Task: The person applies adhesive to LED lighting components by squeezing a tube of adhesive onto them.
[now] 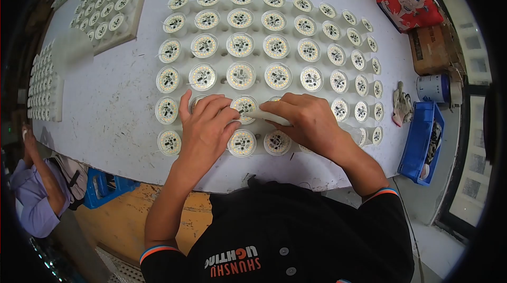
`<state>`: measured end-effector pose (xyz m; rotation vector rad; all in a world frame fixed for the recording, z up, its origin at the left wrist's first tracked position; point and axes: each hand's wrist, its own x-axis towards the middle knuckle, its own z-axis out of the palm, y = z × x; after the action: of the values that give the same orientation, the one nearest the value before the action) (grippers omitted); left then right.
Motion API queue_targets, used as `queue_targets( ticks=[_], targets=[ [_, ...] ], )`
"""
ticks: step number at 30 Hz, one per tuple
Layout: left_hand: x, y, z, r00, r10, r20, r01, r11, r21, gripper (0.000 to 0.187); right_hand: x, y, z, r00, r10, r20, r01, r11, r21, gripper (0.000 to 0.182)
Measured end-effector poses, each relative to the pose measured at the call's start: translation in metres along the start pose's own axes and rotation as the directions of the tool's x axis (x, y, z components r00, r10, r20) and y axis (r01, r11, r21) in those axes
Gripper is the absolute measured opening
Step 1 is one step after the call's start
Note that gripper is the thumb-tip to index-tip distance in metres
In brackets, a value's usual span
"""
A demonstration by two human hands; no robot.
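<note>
Rows of round white lamp cups with LED boards stand in a pale tray (224,61) in front of me. My left hand (207,122) rests over the near rows, its fingers bent and apart, the fingertips at the left rim of one lamp cup (244,107). From the right, my right hand (302,119) is closed around a white tool (270,118), whose tip points left at the edge of that same cup. The tool's far end is hidden under my palm. Below my hands, another lamp cup (242,143) sits upright in the nearest row.
More lamp trays (132,26) lie at the upper left, another (57,98) at the left edge. A co-worker (42,193) sits at the lower left. On the right are a red bag (406,3), a cardboard box (429,50), a blue-white can (432,88) and a blue bin (414,148).
</note>
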<state>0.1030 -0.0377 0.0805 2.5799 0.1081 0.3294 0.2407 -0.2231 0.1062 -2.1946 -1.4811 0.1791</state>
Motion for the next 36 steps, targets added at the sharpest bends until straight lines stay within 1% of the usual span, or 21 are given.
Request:
queue_targets(
  ticks=[4,7,10,13,16,28,31,36],
  targets=[
    [0.0004,-0.0011,0.0002,1.0,0.008,-0.005,-0.008,1.0,-0.011,0.017,0.0008,0.001,0.004,0.999,-0.013,-0.033,0.014,1.0,0.014,0.041],
    [-0.0003,-0.0014,0.0007,1.0,0.014,-0.006,-0.014,1.0,-0.01,0.016,0.0021,-0.0005,0.0027,1.0,-0.01,0.0,0.01,1.0,0.011,0.04],
    [-0.001,-0.0018,0.0014,1.0,0.013,-0.007,-0.013,1.0,-0.003,0.017,0.0028,-0.0013,0.0044,1.0,-0.011,-0.023,0.011,1.0,0.006,0.039],
    [-0.001,-0.0012,0.0008,1.0,0.012,-0.004,-0.012,1.0,-0.005,0.017,0.0033,-0.0023,0.0052,0.999,0.006,-0.032,-0.007,1.0,-0.017,0.025],
    [-0.0009,-0.001,0.0008,1.0,0.014,-0.002,-0.014,1.0,-0.005,0.017,0.0021,-0.001,0.0055,1.0,0.006,-0.027,-0.006,1.0,-0.01,0.035],
    [-0.0004,-0.0019,0.0005,1.0,0.014,-0.001,-0.014,1.0,-0.015,0.017,0.0029,-0.0023,0.0062,1.0,-0.016,-0.021,0.016,1.0,-0.018,0.032],
    [-0.0004,-0.0022,0.0005,1.0,0.017,0.0,-0.017,1.0,-0.016,0.017,0.0037,-0.003,0.0073,0.999,-0.009,-0.049,0.008,1.0,-0.017,0.019],
    [-0.0006,-0.002,0.0003,1.0,0.02,0.004,-0.02,1.0,-0.016,0.016,0.0035,-0.0033,0.0069,0.999,0.007,-0.031,-0.007,1.0,-0.025,0.021]
  ],
)
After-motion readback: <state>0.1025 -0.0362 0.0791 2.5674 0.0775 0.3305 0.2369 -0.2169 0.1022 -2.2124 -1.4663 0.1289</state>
